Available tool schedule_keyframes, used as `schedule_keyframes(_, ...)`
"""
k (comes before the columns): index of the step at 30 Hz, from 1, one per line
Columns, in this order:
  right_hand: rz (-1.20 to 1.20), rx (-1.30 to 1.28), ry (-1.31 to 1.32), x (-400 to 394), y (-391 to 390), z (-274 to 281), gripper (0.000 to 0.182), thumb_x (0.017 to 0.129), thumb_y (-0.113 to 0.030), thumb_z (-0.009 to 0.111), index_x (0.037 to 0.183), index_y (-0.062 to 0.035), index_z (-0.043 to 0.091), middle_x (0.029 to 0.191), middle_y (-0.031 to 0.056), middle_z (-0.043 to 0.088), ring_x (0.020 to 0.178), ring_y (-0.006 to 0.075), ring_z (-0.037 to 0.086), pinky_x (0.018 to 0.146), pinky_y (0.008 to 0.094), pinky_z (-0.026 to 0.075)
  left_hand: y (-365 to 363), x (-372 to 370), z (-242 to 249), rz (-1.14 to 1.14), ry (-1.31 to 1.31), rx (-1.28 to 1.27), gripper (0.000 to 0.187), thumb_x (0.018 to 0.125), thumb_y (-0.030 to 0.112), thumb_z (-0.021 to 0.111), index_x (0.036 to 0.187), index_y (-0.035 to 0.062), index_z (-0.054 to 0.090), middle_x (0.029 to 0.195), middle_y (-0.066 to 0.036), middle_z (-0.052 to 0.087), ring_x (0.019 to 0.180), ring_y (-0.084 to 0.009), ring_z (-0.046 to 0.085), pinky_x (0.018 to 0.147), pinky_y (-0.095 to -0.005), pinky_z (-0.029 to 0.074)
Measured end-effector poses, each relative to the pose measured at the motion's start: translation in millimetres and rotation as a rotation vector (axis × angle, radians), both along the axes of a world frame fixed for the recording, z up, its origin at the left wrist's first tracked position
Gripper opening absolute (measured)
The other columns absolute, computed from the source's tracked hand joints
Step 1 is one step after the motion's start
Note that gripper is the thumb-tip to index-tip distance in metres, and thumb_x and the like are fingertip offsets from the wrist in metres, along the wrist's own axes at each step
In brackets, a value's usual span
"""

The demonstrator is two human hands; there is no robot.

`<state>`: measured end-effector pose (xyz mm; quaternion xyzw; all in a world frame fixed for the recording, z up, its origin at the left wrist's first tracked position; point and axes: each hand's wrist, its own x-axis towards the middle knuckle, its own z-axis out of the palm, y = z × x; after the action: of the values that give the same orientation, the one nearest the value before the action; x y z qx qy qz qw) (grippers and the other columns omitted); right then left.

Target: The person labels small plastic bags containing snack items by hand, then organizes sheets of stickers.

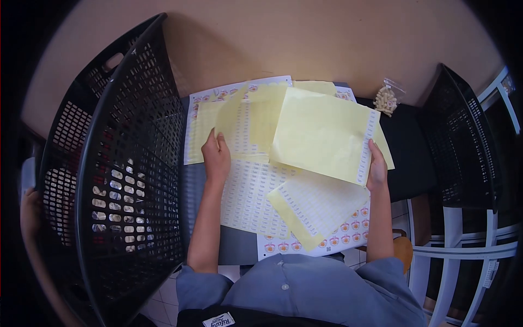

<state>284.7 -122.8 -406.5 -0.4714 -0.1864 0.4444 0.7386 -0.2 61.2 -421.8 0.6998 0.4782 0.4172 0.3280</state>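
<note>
My right hand [377, 168] is closed on the right edge of a pale yellow sticker sheet [321, 133], which has one column of small printed labels along that side. Between the fingers of my left hand [217, 155] is the lower edge of a thin yellow backing sheet [232, 111], its upper part curling upward. Beneath both hands lie overlapping sheets of small printed labels [253, 193]. Another label sheet with a yellow border [298, 223] lies at an angle nearer my body. Under these, white sheets with round pink and orange stickers [275, 248] show at the edges.
A tall black perforated plastic basket [128, 158] stands close on my left. Another black basket [463, 141] is at the right. A clear bag of small beige pieces [387, 99] lies on a black surface near the wall. Far left, another person's arm [32, 229] shows.
</note>
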Motion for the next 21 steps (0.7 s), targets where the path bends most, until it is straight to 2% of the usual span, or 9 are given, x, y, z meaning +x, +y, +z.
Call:
schedule_keyframes(2, 0.035, 0.002, 0.014, -7.7, 16.9, -2.1, 0.036, 0.089, -0.025, 0.038, 0.113, 0.0025, 0.042, 0.103, 0.0120, 0.054, 0.092, 0.0173, 0.056, 0.079, 0.0279, 0.045, 0.6, -4.4, 1.1, 0.098, -0.167, 0.150, 0.029, 0.083, 0.000, 0.040, 0.110, -0.0018, 0.050, 0.099, -0.023, 0.056, 0.092, -0.0261, 0.057, 0.076, -0.0304, 0.043)
schedule_keyframes(6, 0.166, -0.124, -0.004, -38.5, 72.7, -0.1, 0.038, 0.089, -0.025, 0.039, 0.114, 0.0034, 0.041, 0.105, 0.0130, 0.054, 0.094, 0.0191, 0.055, 0.081, 0.0297, 0.045, -13.4, 1.7, 26.9, 0.077, -0.151, 0.362, 0.037, 0.079, -0.005, 0.040, 0.114, 0.0005, 0.048, 0.108, -0.020, 0.053, 0.102, -0.0276, 0.053, 0.085, -0.0328, 0.041)
schedule_keyframes(8, 0.241, -0.120, 0.004, -61.4, 105.4, 3.8, 0.039, 0.088, -0.025, 0.039, 0.115, 0.0030, 0.041, 0.106, 0.0127, 0.054, 0.094, 0.0193, 0.055, 0.081, 0.0302, 0.044, -19.0, 6.6, 33.2, 0.011, 0.083, 0.630, 0.036, 0.081, -0.003, 0.041, 0.116, 0.0003, 0.046, 0.113, -0.016, 0.052, 0.105, -0.0256, 0.051, 0.088, -0.0313, 0.040)
schedule_keyframes(9, 0.289, -0.116, 0.016, -72.4, 120.7, 8.2, 0.039, 0.088, -0.025, 0.039, 0.115, 0.0026, 0.042, 0.106, 0.0122, 0.053, 0.094, 0.0195, 0.055, 0.081, 0.0306, 0.044, -19.8, 8.7, 30.8, -0.086, 0.110, 0.593, 0.047, 0.073, -0.009, 0.040, 0.118, 0.0031, 0.045, 0.118, -0.014, 0.048, 0.112, -0.0277, 0.043, 0.096, -0.0405, 0.032)
schedule_keyframes(14, 0.395, -0.095, 0.008, -108.0, 165.4, 33.8, 0.040, 0.088, -0.028, 0.036, 0.116, 0.0000, 0.042, 0.107, 0.0107, 0.052, 0.094, 0.0193, 0.054, 0.081, 0.0320, 0.044, -8.0, 15.4, 17.4, -0.185, 0.187, 0.555, 0.042, 0.075, -0.005, 0.042, 0.116, 0.0005, 0.045, 0.116, -0.016, 0.049, 0.111, -0.0283, 0.044, 0.095, -0.0391, 0.034)
schedule_keyframes(16, 0.430, -0.125, -0.132, -114.5, 171.3, 41.8, 0.044, 0.089, -0.029, 0.035, 0.121, 0.0024, 0.035, 0.116, 0.0151, 0.047, 0.102, 0.0231, 0.051, 0.084, 0.0340, 0.043, -5.8, 15.2, 18.5, -0.206, 0.127, 0.523, 0.039, 0.078, -0.001, 0.042, 0.116, 0.0006, 0.045, 0.115, -0.016, 0.049, 0.108, -0.0298, 0.046, 0.092, -0.0391, 0.035)
schedule_keyframes(18, 0.435, -0.139, -0.176, -120.7, 178.3, 42.1, 0.044, 0.090, -0.029, 0.034, 0.122, 0.0005, 0.034, 0.114, 0.0140, 0.048, 0.101, 0.0227, 0.051, 0.082, 0.0336, 0.043, -4.7, 14.5, 18.1, -0.222, 0.096, 0.489, 0.037, 0.079, 0.002, 0.043, 0.116, 0.0010, 0.046, 0.114, -0.016, 0.049, 0.106, -0.0302, 0.046, 0.092, -0.0390, 0.036)
schedule_keyframes(20, 0.426, -0.187, -0.182, -125.0, 182.9, 41.6, 0.043, 0.088, -0.034, 0.034, 0.117, -0.0029, 0.042, 0.106, 0.0110, 0.051, 0.093, 0.0193, 0.053, 0.073, 0.0370, 0.046, -3.7, 13.2, 17.4, -0.237, 0.064, 0.461, 0.035, 0.081, 0.005, 0.043, 0.116, 0.0014, 0.046, 0.114, -0.016, 0.049, 0.105, -0.0306, 0.047, 0.091, -0.0389, 0.036)
schedule_keyframes(21, 0.427, -0.185, -0.183, -126.2, 182.5, 43.7, 0.043, 0.088, -0.034, 0.034, 0.117, -0.0029, 0.042, 0.106, 0.0110, 0.051, 0.093, 0.0193, 0.053, 0.073, 0.0370, 0.046, -3.2, 12.5, 15.3, -0.275, 0.068, 0.462, 0.035, 0.082, 0.008, 0.043, 0.116, 0.0021, 0.045, 0.114, -0.015, 0.048, 0.105, -0.0308, 0.047, 0.090, -0.0380, 0.036)
